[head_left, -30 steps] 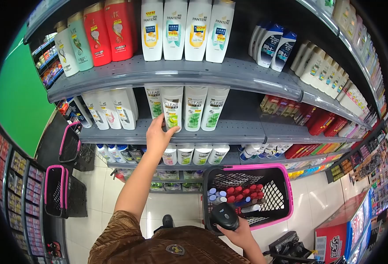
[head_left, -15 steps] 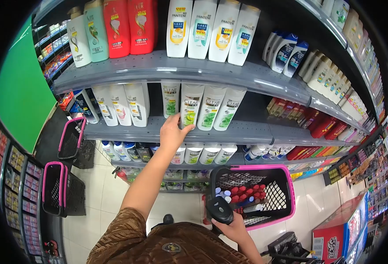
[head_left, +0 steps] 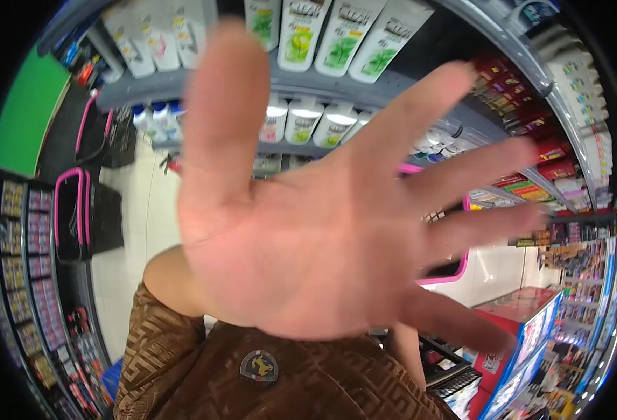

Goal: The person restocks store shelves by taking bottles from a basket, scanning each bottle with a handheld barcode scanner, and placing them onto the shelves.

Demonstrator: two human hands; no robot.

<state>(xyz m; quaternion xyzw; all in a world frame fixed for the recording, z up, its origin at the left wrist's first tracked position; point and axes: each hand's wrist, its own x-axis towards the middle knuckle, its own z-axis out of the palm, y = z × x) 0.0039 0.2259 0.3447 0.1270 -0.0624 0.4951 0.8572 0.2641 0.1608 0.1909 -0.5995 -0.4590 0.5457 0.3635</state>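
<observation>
Up comes a palm, right across my feed: the left hand [head_left: 301, 245] faces the head camera, thumb and fingers spread wide, nothing in its grip, a little blurred at the tips. It sits so near the lens that it blots out the middle of the aisle for me. The right hand I can't find at all; only a bit of the right forearm [head_left: 405, 350] shows beneath the spread fingers, so I can't tell how that hand is set or whether it has hold of anything. Beyond the thumb and index finger, four Clear shampoo bottles [head_left: 300, 35] stand on the grey shelf [head_left: 298, 85], well apart from the palm, printed fronts turned outward, I'd judge so the labels read from the aisle. Three are lined up side by side near the edge; the leftmost stands a touch deeper. White bottles [head_left: 160, 42] to their left follow the same upright, face-out order. Low behind the fingers I catch the pink rim [head_left: 443, 278] of a basket, its contents mostly masked. Over on the left, pink-handled black baskets [head_left: 105, 217] stand beside the walkway, probably parked there to leave the floor passable.
</observation>
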